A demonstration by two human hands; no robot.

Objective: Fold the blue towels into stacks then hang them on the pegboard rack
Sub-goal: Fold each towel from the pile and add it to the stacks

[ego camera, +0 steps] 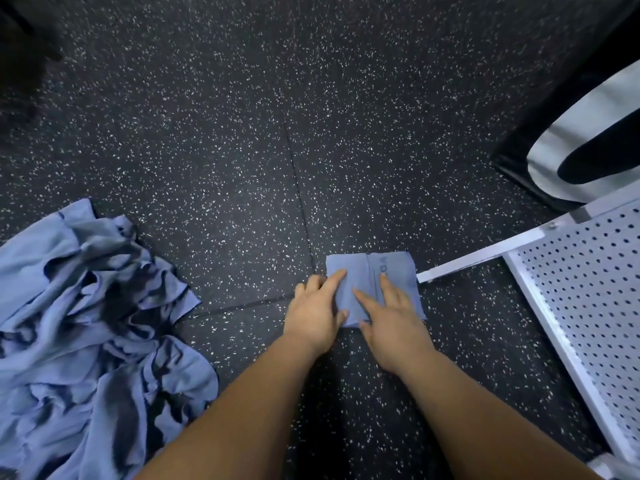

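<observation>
A small folded blue towel (398, 271) lay flat on the black speckled rubber floor (242, 150). It was a neat rectangle with a raised fold line running down its middle. Both bare hands rested on it side by side, close together but not touching each other.

The left hand (315, 313) covered the towel's left edge. Its index finger (334, 280) was stretched straight across the cloth and its thumb (341, 317) was set on the near left corner. Its other fingers were bent down beside that edge, against the floor. The right hand (394, 323) lay over the near right part of the towel. Its fingers (386, 289) were spread and straight, pressing the cloth flat on either side of the fold line. Neither hand had any cloth lifted.

Well to the left of the folded towel sat a large crumpled pile of blue towels (86, 323), unfolded and heaped loosely, with deep shadowed creases. To the right of the towel stood a white pegboard rack (581, 289), its perforated panel slanting away toward the lower right. One of its white base bars (467, 261) reached toward the towel and ended just beside the towel's right edge.

Beyond the towel, a straight seam (298, 188) between floor tiles ran away from its far left corner. A second seam crossed to the left near the hands. Far beyond the towel and to the right, past the rack, stood a black object with a broad white curved marking (581, 150). What it was could not be told.
</observation>
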